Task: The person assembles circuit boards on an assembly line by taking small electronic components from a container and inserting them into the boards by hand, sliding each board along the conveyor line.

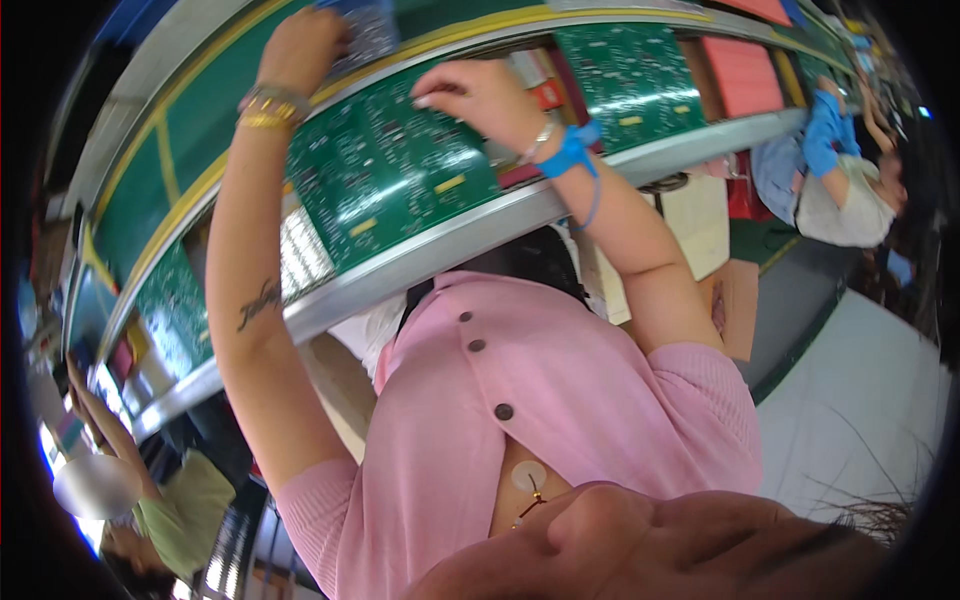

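Observation:
A large green circuit board (390, 170) with many small parts and yellow labels lies in front of me on the line. Over its far right corner is my right hand (485, 95), fingers curled and tips drawn together; anything between them is too small to make out. My left hand (303, 48) reaches past the board's far left side, its fingers blurred and partly hidden. Beside those fingers sits a blue bin (368, 30) with clear plastic in it. A blue strap (572, 153) circles my right wrist.
A metal rail (440, 245) runs along the near edge. To the right are another green circuit board (630, 80) and a red-pink bin (740, 78); a further board (172, 305) lies left. Co-workers sit at the far left (185, 500) and right (845, 195).

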{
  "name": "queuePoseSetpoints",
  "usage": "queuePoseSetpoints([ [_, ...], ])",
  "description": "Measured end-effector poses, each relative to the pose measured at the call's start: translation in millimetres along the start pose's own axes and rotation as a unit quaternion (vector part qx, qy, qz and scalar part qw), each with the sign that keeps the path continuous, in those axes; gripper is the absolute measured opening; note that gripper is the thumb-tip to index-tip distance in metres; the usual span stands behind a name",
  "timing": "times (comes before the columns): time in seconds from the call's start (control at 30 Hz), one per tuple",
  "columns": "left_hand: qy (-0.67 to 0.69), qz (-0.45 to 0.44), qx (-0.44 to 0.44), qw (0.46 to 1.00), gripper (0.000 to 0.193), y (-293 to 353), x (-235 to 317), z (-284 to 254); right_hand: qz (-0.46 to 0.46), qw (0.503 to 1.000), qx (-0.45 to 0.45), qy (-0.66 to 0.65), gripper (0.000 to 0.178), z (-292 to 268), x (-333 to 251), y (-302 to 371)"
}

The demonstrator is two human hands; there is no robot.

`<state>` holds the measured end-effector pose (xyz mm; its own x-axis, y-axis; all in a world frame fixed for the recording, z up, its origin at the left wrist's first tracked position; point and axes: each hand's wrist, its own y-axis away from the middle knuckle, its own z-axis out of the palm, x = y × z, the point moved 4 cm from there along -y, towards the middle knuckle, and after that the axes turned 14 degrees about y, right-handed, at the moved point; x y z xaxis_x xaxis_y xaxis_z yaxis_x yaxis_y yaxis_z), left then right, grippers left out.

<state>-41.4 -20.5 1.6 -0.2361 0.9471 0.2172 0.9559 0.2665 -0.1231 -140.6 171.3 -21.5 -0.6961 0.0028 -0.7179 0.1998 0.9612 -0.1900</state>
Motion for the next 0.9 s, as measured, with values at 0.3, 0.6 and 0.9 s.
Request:
queuePoseSetpoints([
  [0.3,0.039,-0.030,0.069,0.996,0.016,-8.3,-1.3,-0.6,0.005,1.000,0.017,0.013,0.013,-1.3,5.8,-1.6],
  [0.6,0.072,-0.019,0.136,0.988,0.018,6.8,8.9,-10.6,-0.041,0.994,0.068,0.069,0.012,-6.8,9.9,0.3],
  [0.9,0.611,-0.151,0.097,0.771,0.022,85.2,16.0,-15.7,-0.042,0.990,0.075,0.112,0.010,-13.5,15.2,-2.6],
])
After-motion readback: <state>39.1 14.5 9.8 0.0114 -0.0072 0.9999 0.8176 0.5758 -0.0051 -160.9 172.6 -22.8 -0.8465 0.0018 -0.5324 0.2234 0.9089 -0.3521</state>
